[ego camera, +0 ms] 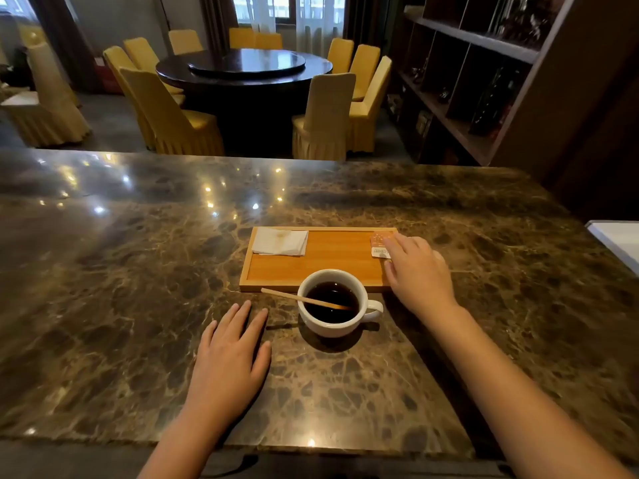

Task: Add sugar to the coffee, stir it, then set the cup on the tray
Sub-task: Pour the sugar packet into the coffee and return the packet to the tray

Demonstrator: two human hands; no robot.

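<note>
A white cup of black coffee stands on the marble counter just in front of the wooden tray, its handle pointing right. A thin wooden stir stick leans in the cup, its free end sticking out to the left. A small sugar packet lies at the tray's far right corner. My right hand rests over the tray's right edge with its fingertips touching the packet, fingers spread. My left hand lies flat on the counter, left of the cup, holding nothing.
A folded white napkin lies on the tray's far left corner. The brown marble counter spreads wide on both sides. A white object pokes in at the right edge. Beyond the counter are a round dining table, yellow chairs and a dark shelf.
</note>
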